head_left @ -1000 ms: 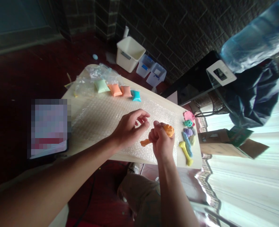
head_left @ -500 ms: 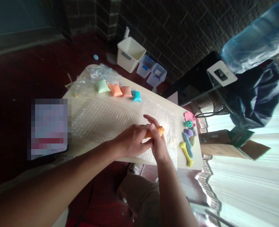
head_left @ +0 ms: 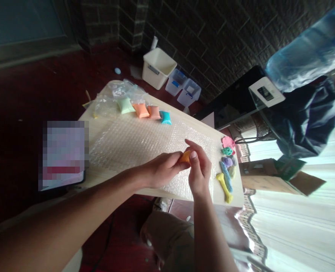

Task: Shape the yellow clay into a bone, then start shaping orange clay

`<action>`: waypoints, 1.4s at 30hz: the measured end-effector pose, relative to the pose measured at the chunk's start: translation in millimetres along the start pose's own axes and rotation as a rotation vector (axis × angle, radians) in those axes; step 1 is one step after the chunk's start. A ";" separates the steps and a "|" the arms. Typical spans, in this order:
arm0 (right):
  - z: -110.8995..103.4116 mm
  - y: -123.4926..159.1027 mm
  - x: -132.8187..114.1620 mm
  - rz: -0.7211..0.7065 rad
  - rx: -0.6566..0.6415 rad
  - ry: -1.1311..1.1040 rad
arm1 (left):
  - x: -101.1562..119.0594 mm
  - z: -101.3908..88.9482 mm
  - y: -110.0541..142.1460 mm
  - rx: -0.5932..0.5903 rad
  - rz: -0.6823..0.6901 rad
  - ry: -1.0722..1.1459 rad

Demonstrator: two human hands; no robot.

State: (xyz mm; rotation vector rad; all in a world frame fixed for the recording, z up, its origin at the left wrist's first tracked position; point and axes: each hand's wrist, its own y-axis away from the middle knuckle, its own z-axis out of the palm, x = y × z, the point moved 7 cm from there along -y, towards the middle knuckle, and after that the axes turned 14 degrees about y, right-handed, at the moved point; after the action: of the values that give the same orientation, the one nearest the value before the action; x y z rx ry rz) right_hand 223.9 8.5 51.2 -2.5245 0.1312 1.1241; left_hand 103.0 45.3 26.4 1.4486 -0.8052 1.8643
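Between my two hands is a piece of orange modelling clay (head_left: 186,156), held over bubble wrap (head_left: 133,145). My left hand (head_left: 164,170) pinches it from the left with thumb and fingers. From the right, my right hand (head_left: 200,170) grips it, thumb on top and the index finger stretched out; part of the clay is hidden in the fingers. To the right of my right hand lie a yellow bone-shaped clay piece (head_left: 224,187), a blue clay strip (head_left: 226,176), a purple clay lump (head_left: 227,162), a green clay piece (head_left: 227,151) and a pink clay piece (head_left: 228,142).
Along the table's far side lie a pale green packet (head_left: 125,105), two orange ones and a turquoise packet (head_left: 165,117), near clear plastic bags (head_left: 106,105). A blurred screen (head_left: 65,155) stands at the left. Beyond are a white bin (head_left: 158,70) and a cardboard box (head_left: 258,175).
My left hand has come across from beside the right hand and now grips the clay too. The right fist has loosened, and the clay's dangling strip no longer shows.
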 end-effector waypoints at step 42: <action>43.0 19.1 -7.4 0.101 -0.244 -0.405 | -32.1 -11.9 1.4 0.364 -0.138 -0.370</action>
State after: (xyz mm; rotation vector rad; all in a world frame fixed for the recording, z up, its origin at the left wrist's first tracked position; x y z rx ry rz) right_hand 184.4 6.3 24.6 -2.4507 0.0137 1.7600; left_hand 101.1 50.1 -7.5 2.0643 -0.5255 1.7220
